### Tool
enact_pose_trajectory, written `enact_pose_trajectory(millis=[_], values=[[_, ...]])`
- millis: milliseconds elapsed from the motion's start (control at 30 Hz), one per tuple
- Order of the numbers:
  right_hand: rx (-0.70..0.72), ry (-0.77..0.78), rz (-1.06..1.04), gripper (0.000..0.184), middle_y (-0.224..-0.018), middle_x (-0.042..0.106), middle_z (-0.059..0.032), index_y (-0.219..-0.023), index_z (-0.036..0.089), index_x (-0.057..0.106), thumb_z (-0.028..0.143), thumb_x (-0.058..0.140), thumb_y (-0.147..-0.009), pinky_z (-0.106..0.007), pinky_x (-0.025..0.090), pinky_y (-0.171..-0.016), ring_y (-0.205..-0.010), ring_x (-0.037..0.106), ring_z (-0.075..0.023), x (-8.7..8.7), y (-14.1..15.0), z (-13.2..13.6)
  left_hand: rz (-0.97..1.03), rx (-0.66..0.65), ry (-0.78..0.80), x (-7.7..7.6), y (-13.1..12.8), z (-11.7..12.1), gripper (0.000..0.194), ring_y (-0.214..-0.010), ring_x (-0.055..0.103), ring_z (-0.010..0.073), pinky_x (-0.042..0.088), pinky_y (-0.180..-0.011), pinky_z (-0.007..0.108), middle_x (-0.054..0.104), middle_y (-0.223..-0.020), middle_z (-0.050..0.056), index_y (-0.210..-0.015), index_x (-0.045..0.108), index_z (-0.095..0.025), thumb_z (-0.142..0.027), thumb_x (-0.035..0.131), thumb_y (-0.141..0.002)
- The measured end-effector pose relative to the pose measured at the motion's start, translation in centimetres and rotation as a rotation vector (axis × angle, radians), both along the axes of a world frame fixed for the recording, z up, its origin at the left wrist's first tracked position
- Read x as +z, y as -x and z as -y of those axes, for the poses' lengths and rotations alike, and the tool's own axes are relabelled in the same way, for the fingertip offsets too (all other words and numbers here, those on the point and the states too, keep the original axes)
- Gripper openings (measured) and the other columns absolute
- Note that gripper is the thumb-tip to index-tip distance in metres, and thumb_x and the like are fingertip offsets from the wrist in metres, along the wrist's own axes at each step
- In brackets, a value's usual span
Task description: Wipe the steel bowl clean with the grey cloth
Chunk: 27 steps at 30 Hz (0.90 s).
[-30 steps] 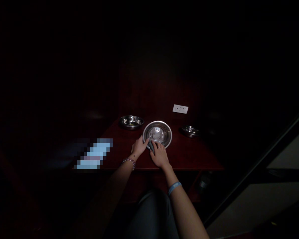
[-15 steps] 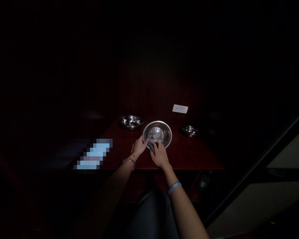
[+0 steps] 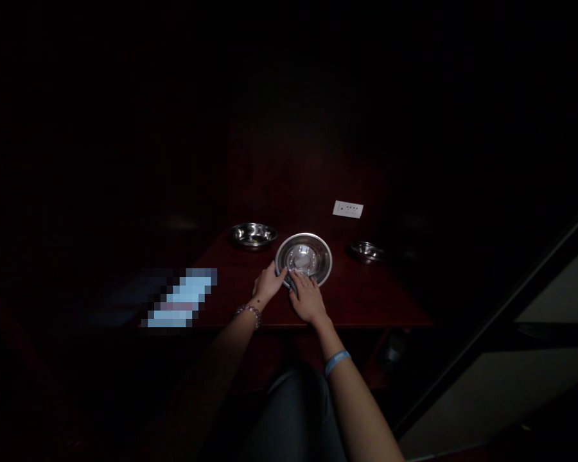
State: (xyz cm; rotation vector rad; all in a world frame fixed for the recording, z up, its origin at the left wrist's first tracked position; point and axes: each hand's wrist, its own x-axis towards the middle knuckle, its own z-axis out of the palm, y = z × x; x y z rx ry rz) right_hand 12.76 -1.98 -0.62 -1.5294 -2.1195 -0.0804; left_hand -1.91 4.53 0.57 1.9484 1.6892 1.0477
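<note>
The left hand (image 3: 268,282) and right hand (image 3: 309,300) block the near rim of the large bowl (image 3: 289,248); its far rim is free. The left bowl (image 3: 245,235) stands near it; a wider gap parts it from the right bowl (image 3: 366,256).

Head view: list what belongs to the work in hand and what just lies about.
In the work:
middle steel bowl, rim held by the left hand
grey cloth-like thing at the right hand

Lying about:
left steel bowl
right steel bowl
blurred-out bright item

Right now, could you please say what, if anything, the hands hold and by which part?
The left hand holds the middle bowl by its near left rim; the right hand covers a grey item, perhaps cloth.
</note>
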Motion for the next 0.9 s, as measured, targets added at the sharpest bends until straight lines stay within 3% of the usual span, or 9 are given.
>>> enact_pose_trajectory(millis=[167, 333, 567, 733, 900], values=[[-0.055, -0.021, 0.006, 0.052, -0.151, 0.045, -0.0051, -0.145, 0.024, 0.042, 0.029, 0.041, -0.094, -0.043, 0.013, -0.122, -0.141, 0.038, -0.0182, 0.1, 0.2, 0.2, 0.033, -0.005, -0.001, 0.0, 0.0, -0.2, 0.037, -0.099, 0.067, 0.0216, 0.047, -0.082, 0.028, 0.072, -0.11, 0.005, -0.12, 0.06, -0.027, -0.046, 0.046, -0.092], [-0.225, -0.099, 0.005, 0.046, -0.147, 0.051, -0.0077, -0.137, 0.022, 0.053, 0.029, 0.043, -0.092, -0.049, 0.006, -0.122, -0.14, 0.039, -0.0222, 0.2, 0.3, 0.5, 0.117, -0.021, -0.012, -0.2, 0.0, -0.4, 0.037, -0.097, 0.067, 0.0217, 0.048, -0.081, 0.028, 0.073, -0.109, 0.006, -0.117, 0.062, -0.024, -0.045, 0.047, -0.091], [-0.346, -0.144, 0.028, 0.051, -0.15, 0.046, -0.0124, -0.141, 0.017, 0.048, 0.031, 0.043, -0.093, -0.051, 0.007, -0.121, -0.144, 0.032, -0.0246, 0.0, 0.4, 0.3, 0.301, -0.024, -0.046, 0.6, -0.2, 0.4, 0.036, -0.087, 0.067, 0.0196, 0.05, -0.08, 0.027, 0.074, -0.095, 0.006, -0.112, 0.066, -0.021, -0.043, 0.053, -0.088], [-0.293, -0.1, 0.035, 0.053, -0.153, 0.041, -0.0126, -0.145, 0.015, 0.043, 0.031, 0.04, -0.094, -0.046, 0.016, -0.121, -0.146, 0.03, -0.0232, -0.3, 0.2, -0.2, 0.365, -0.027, -0.057, 1.5, -0.2, 1.4, 0.039, -0.087, 0.068, 0.0201, 0.05, -0.081, 0.028, 0.074, -0.094, 0.007, -0.112, 0.067, -0.019, -0.046, 0.051, -0.089], [-0.151, -0.023, 0.015, 0.055, -0.153, 0.041, -0.0119, -0.147, 0.013, 0.04, 0.029, 0.04, -0.094, -0.04, 0.025, -0.12, -0.144, 0.034, -0.0216, -0.3, -0.1, -0.6, 0.25, -0.001, -0.016, 1.7, -0.3, 1.6, 0.045, -0.099, 0.067, 0.0225, 0.049, -0.086, 0.03, 0.073, -0.107, 0.006, -0.122, 0.063, -0.024, -0.053, 0.046, -0.091]])
